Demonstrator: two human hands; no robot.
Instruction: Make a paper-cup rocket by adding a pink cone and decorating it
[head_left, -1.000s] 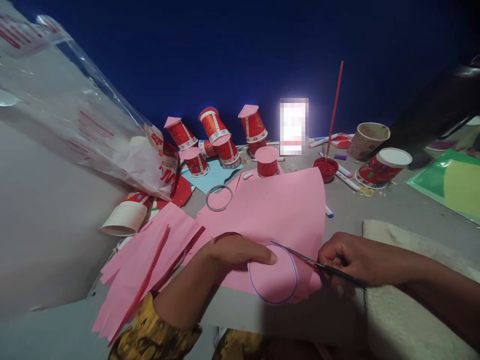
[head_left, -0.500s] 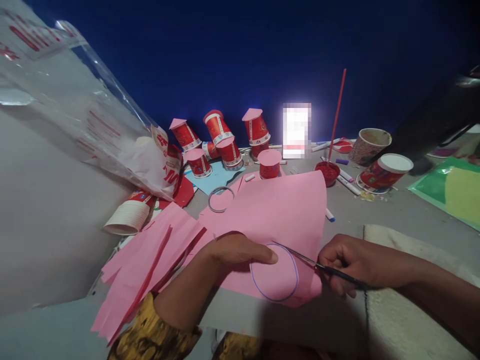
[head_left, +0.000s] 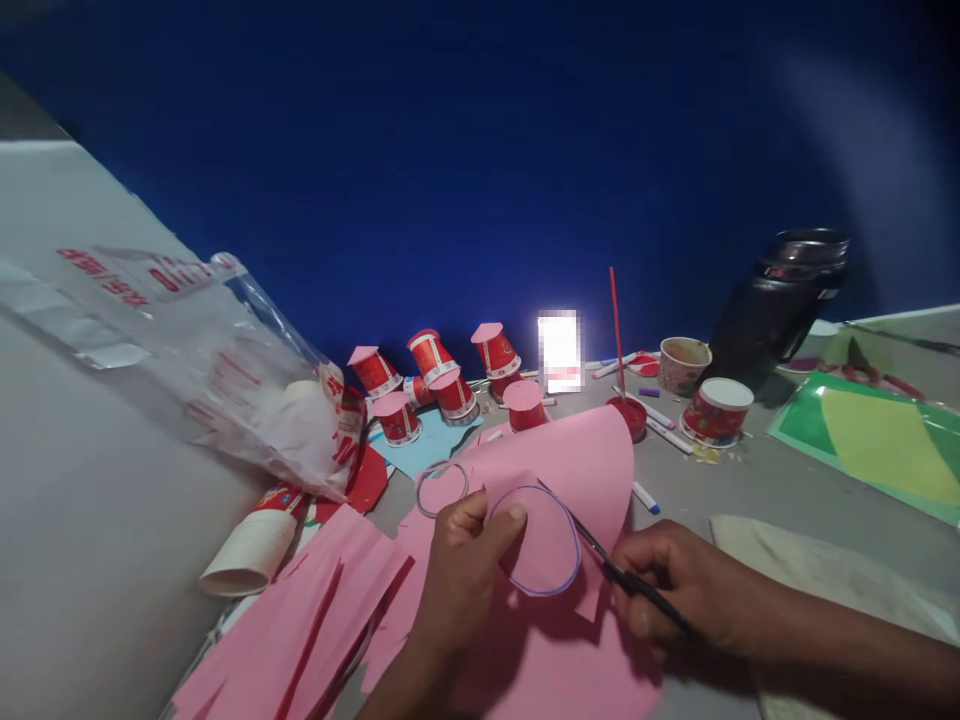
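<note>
Two hands work at a pink sheet [head_left: 555, 445] on the bench [head_left: 600, 465]. From the circle [head_left: 546, 550] drawn on it, the left hand [head_left: 472, 550] sits at nine o'clock, pinching the paper between thumb and curled fingers; the right hand [head_left: 660, 590], at four, is closed round the black handles of the scissors [head_left: 645, 590], their blades along the circle's one-to-three-o'clock side. A thin ring [head_left: 442, 489] lies at ten, a pink-topped cup [head_left: 525, 408] at twelve, a black bottle [head_left: 776, 320] at two, and pink strips [head_left: 277, 630] toward eight.
</note>
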